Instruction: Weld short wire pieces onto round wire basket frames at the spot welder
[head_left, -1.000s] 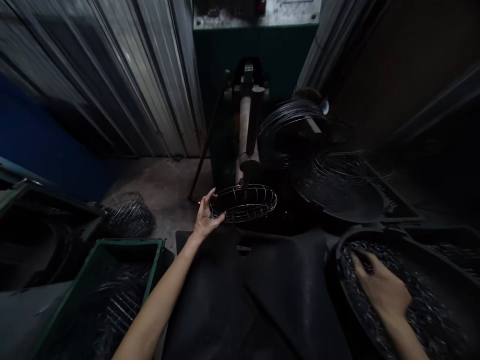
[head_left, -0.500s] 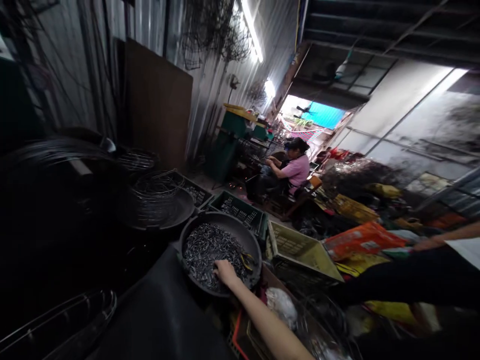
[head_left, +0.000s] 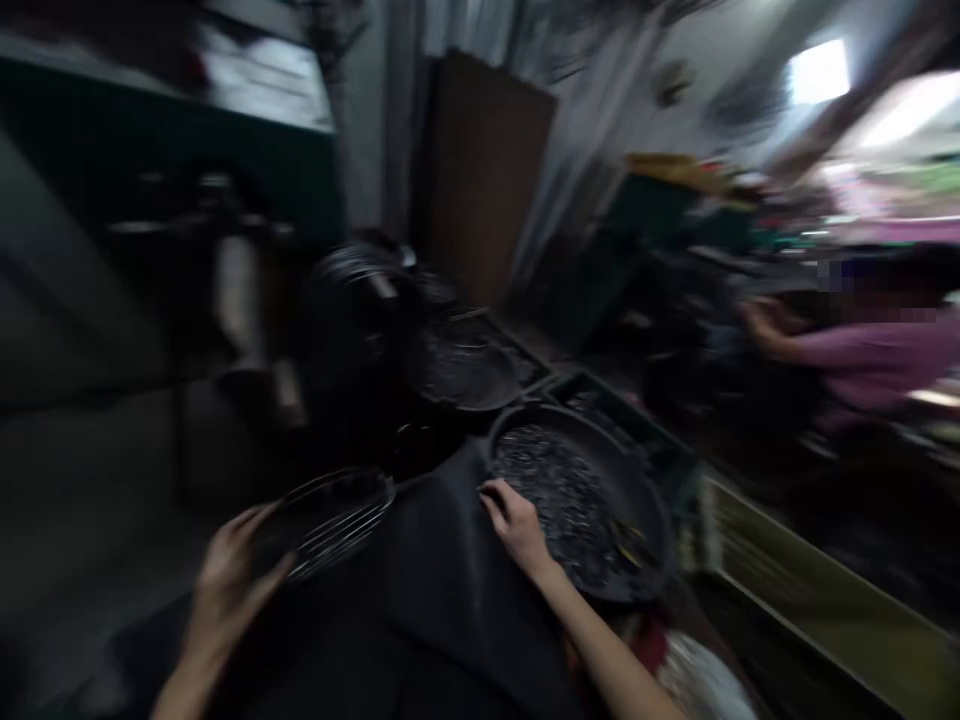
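My left hand (head_left: 229, 585) is closed around the near end of a wire basket (head_left: 341, 530), thumb on one side and fingers on the other. The basket's bent metal rods lie over dark cloth on my lap. My right hand (head_left: 517, 525) hovers at the left rim of a round dark pan (head_left: 660, 520), thumb and fingers pinched together. Something tiny and dark seems to be at those fingertips, too blurred to name. Many small metal pieces (head_left: 555, 490) fill the pan, and yellow-handled pliers (head_left: 630, 545) lie among them.
Behind the pan stand a second round pan (head_left: 480, 385) with wirework and a green crate (head_left: 622, 410). A yellowish crate (head_left: 825, 590) is at right. A machine (head_left: 240, 290) rises at left. One person in a pink shirt (head_left: 885, 365) sits at far right.
My view has swung left. My right hand has lifted from the metal pieces and moved left past the pan's rim. My left hand has come into view, holding the wire basket.
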